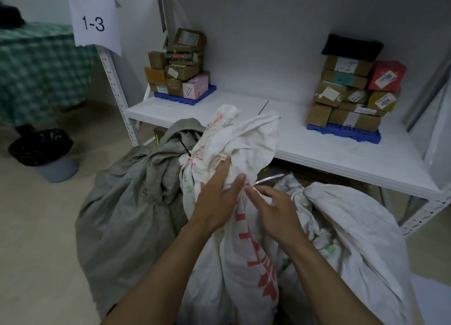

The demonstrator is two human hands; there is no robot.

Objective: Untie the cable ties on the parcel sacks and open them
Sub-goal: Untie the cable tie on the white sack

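A white woven sack with red print [253, 256] stands in front of me, its neck bunched under a white cable tie [267, 179] whose tail sticks out to the right. My left hand [217, 198] grips the bunched neck just below the loose top flap. My right hand [275, 207] pinches the cable tie at the neck with fingertips. To the left leans a grey sack [127, 207] closed with a black cable tie [185, 148]. Another white sack [353, 232] lies at the right, its neck knotted.
A white metal shelf [329, 149] runs behind the sacks, carrying two stacks of cardboard parcels [179, 68] on blue pallets [344, 132]. A bin with a black liner [46, 154] stands on the floor at left, near a table with green checked cloth [36, 68].
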